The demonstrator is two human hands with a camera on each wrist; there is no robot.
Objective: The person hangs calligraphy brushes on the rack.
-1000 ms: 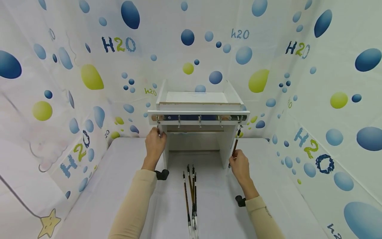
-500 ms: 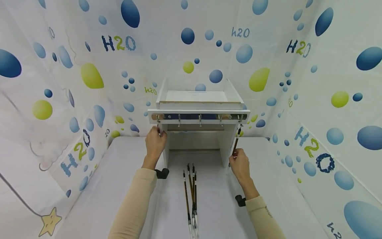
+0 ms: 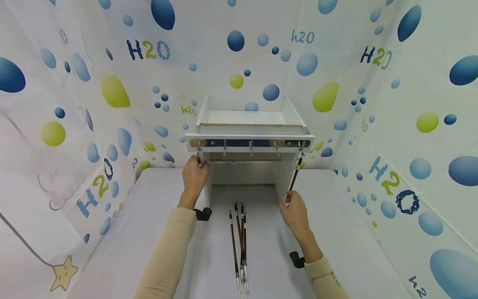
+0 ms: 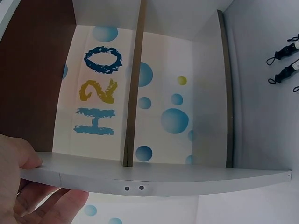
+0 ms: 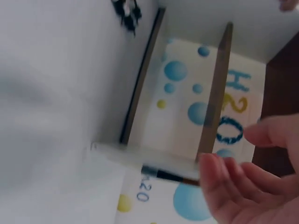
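Observation:
A brown-handled brush [image 3: 295, 176] with a black top hangs slanted by its loop from the rightmost hook [image 3: 301, 145] of a white shelf unit [image 3: 254, 131]. Its dark bristle end shows in the right wrist view beside the side panel. My right hand [image 3: 295, 211] is at the brush's lower part, fingers loosely bent and thumb apart, no longer wrapped round the handle. At the other side my left hand [image 3: 195, 177] grips the unit's left side panel [image 4: 154, 182], thumb inside and fingers outside, just under the leftmost hook [image 3: 198, 145].
Several more brushes [image 3: 240, 245] lie in a loose bundle on the white table [image 3: 164, 236], loops toward the unit. Between the outer hooks, further hooks [image 3: 251, 146] line the shiny strip. A patterned white sheet [image 3: 209, 45] closes in the back and sides.
My right hand has slid down and slightly left, loosening from the brush, which stays hanging. The left hand keeps its grip. The head view has tilted slightly down.

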